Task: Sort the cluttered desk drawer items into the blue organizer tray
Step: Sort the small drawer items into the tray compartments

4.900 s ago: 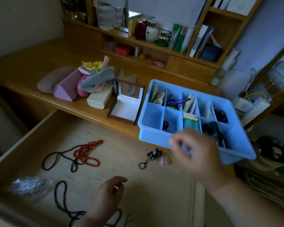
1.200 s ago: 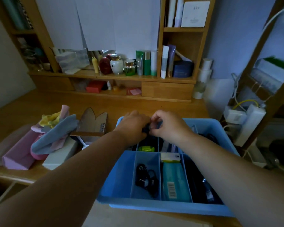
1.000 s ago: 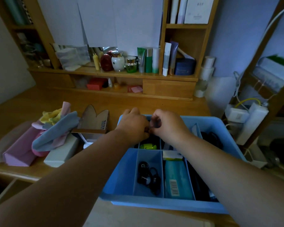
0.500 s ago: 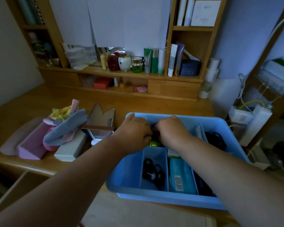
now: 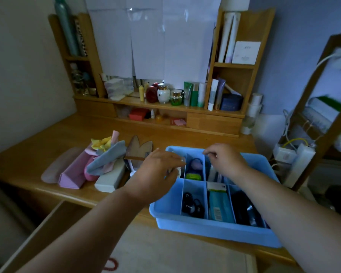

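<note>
The blue organizer tray (image 5: 205, 229) stands on the desk's front edge, above the open drawer (image 5: 165, 251). My left hand (image 5: 156, 172) hovers over the tray's far left part with fingers spread and nothing in it. My right hand (image 5: 226, 160) is over the far middle, fingers curled, with nothing visible in them. Between the hands, a far compartment holds a purple piece with a black loop (image 5: 195, 164) and a green item (image 5: 192, 176). Near compartments hold black trinkets (image 5: 191, 205), a teal packet (image 5: 218, 205) and dark items (image 5: 246, 209).
Left of the tray lie a pink pouch (image 5: 73, 174), cloths (image 5: 106, 156), a white case (image 5: 109, 178) and an open small box (image 5: 140, 152). Red beads (image 5: 110, 265) lie in the drawer. Shelves with bottles and jars (image 5: 165, 93) line the back. Cables and a power strip (image 5: 299, 162) sit at right.
My hands were pressed together over the far middle compartment, working on a small dark thing. They have now drawn apart, and the purple piece with its black loop lies in that compartment.
</note>
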The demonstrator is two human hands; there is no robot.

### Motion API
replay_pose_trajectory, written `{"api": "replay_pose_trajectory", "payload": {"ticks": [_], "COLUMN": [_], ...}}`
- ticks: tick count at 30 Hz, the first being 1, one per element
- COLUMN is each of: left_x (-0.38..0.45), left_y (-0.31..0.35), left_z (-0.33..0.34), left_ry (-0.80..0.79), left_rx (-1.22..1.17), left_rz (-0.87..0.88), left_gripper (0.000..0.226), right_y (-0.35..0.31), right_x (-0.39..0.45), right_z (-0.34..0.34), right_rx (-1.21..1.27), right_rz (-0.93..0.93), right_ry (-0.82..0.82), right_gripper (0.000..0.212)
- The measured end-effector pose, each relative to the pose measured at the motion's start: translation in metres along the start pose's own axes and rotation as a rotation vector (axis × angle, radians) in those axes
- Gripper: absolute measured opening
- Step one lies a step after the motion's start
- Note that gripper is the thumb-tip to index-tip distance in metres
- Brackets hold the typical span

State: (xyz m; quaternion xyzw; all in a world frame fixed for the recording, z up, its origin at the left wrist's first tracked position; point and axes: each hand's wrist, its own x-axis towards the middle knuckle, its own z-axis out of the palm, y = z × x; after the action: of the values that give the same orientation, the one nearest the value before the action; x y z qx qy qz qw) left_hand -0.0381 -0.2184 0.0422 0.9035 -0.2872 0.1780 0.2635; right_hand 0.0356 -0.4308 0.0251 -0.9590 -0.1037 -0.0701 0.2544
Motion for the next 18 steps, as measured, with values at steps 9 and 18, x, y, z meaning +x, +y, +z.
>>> {"api": "replay_pose_trajectory", "payload": {"ticks": [9,18], "left_x": [-0.168,-0.302], "left_y": [0.004,-0.021], "left_z": [0.006,0.047], "left_ry": [-0.006,-0.422], "left_rx": [-0.229,-0.199], "left_rz": [-0.471,-0.958], "left_gripper": [0.023,0.025], "right_y": [-0.048,-0.079], "right_x": [-0.145,-0.265], "right_z": [0.022,0.172], "right_rx": [0.148,-0.044], "right_rz": [-0.324,-0.436], "right_ry": [0.193,-0.404], "right_gripper": [0.009,0.018]}}
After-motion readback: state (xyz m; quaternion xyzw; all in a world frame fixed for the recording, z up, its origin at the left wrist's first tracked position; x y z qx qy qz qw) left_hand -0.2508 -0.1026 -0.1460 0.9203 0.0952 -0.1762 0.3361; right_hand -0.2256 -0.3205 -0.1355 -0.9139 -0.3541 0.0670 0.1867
